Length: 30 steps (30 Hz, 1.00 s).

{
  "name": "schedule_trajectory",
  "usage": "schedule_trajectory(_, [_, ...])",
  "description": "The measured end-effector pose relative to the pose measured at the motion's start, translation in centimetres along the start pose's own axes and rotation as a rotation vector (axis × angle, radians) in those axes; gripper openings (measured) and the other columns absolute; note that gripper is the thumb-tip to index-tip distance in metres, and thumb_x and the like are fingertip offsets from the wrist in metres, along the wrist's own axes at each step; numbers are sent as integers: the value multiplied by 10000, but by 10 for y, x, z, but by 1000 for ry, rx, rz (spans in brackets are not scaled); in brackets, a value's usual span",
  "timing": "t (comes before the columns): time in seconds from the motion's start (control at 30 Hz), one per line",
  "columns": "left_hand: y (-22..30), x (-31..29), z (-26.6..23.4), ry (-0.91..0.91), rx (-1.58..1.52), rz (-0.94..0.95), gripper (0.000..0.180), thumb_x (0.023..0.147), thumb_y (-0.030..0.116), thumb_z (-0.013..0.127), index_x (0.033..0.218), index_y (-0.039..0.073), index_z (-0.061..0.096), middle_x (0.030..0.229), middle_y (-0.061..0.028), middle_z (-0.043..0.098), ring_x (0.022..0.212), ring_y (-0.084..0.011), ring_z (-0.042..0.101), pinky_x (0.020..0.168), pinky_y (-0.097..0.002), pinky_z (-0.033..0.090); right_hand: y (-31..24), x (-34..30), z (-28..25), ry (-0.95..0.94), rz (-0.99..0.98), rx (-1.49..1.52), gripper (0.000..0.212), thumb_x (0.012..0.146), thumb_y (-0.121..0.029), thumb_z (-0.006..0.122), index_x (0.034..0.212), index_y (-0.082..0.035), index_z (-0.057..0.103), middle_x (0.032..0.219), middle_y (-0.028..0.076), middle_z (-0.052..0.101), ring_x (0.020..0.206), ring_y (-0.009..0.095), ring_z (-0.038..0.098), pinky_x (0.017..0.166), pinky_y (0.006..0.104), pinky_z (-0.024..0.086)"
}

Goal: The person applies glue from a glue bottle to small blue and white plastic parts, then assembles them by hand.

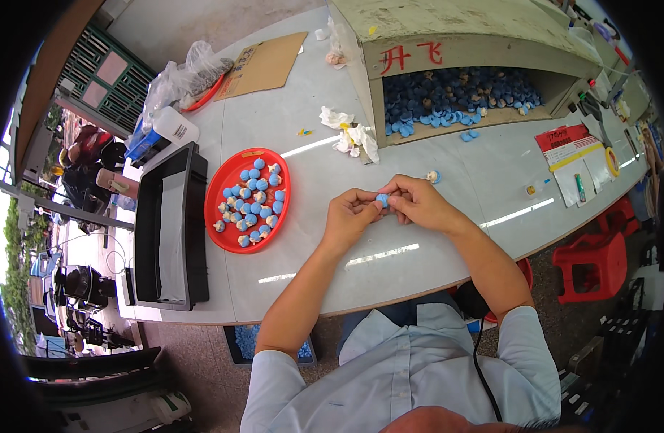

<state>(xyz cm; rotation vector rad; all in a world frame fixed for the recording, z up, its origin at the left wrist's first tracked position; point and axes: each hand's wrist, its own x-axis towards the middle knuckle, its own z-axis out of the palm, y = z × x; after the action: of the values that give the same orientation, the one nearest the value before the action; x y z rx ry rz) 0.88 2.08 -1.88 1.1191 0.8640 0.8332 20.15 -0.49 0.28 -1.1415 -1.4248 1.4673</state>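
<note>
Black tray: left on the tabletop; grey sheet inside;
Red plate: just right of the tray; holds blue-and-white pieces;
Left hand: fingers drawn together, pinching the blue piece;
Blue piece: between both hands, over the tabletop;
Right hand: fingers closed on that same piece;
Loose piece: just beyond the right hand;
Open-fronted cabinet: far right; blue heap inside

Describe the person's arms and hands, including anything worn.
The left hand and right hand are ungloved, with no watch or bracelet visible. Forearms are bare below the short sleeves of a pale blue shirt; a black cable crosses its right side.
</note>
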Motion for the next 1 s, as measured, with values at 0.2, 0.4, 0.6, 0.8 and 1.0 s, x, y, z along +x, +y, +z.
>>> schedule_trajectory(0.2, [-4, 0, 0, -16, 18, 43, 159, 896, 2, 644, 1031, -76, 615, 999, -138, 665, 897, -205, 690, 812, -293, 589, 8, 1, 1, 10, -20, -84, 162, 947, 11, 486, 1052, -6, 607, 778, 37, 599, 615, 77, 566, 554, 224, 481])
schedule_trajectory(0.4, [-6, 0, 2, 12, 35, 61, 147, 902, -3, 630, 1022, -83, 607, 991, -142, 662, 900, -210, 690, 815, -304, 594, 6, 0, 6, 33, -45, -91, 153, 941, 20, 481, 1034, 1, 602, 776, 47, 606, 608, 87, 565, 553, 238, 472])
schedule_trajectory(0.6, [-4, 2, 3, 30, 17, 64, 151, 910, -1, 617, 1029, -89, 589, 1003, -154, 659, 916, -226, 692, 820, -310, 591, 2, 0, 5, 44, -19, -26, 149, 956, -5, 489, 1062, -1, 593, 787, 45, 616, 628, 82, 575, 563, 232, 488])
schedule_trajectory(0.8, [-3, 1, 3, 10, 36, 30, 158, 914, -7, 611, 1043, -96, 588, 1016, -165, 658, 911, -221, 692, 833, -311, 589, 6, 2, 0, 22, 22, -32, 154, 963, -18, 507, 1086, -9, 598, 793, 32, 613, 646, 73, 591, 572, 214, 507])
schedule_trajectory(1.0, [-8, 1, 4, 32, 108, 72, 142, 912, -17, 607, 1029, -97, 595, 985, -160, 671, 891, -192, 689, 823, -302, 592, 7, 1, 2, 20, 46, -35, 146, 957, -8, 505, 1068, -8, 600, 774, 24, 607, 640, 74, 597, 569, 215, 508])
